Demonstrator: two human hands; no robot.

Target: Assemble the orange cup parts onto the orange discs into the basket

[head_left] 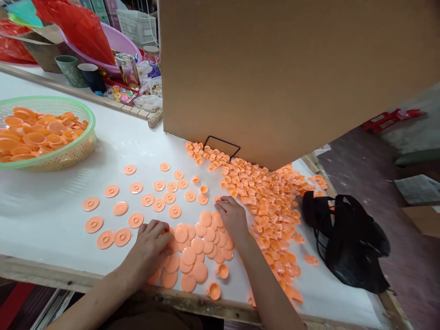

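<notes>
My left hand [153, 245] is at the left edge of a heap of orange toy saucers [197, 246], its fingers curled together; what lies under them is hidden. My right hand [233, 216] reaches past the heap's far right side. Its fingertips are closed at a small orange saucer [217, 199], which is mostly covered. Left of the hands, several orange saucers with ring marks [120, 208] lie spread out singly. Two tiny orange cups [200, 183] stand among the farther saucers. Two larger orange cups [218, 280] lie between my forearms near the front edge.
A big pile of small orange cups [271, 215] covers the right side, against a tall cardboard box [275, 78]. A green basket [91, 133] of larger orange cups stands at left. A black bag [354, 243] lies at the right edge. Mugs [91, 78] and a purple basin [120, 39] are behind.
</notes>
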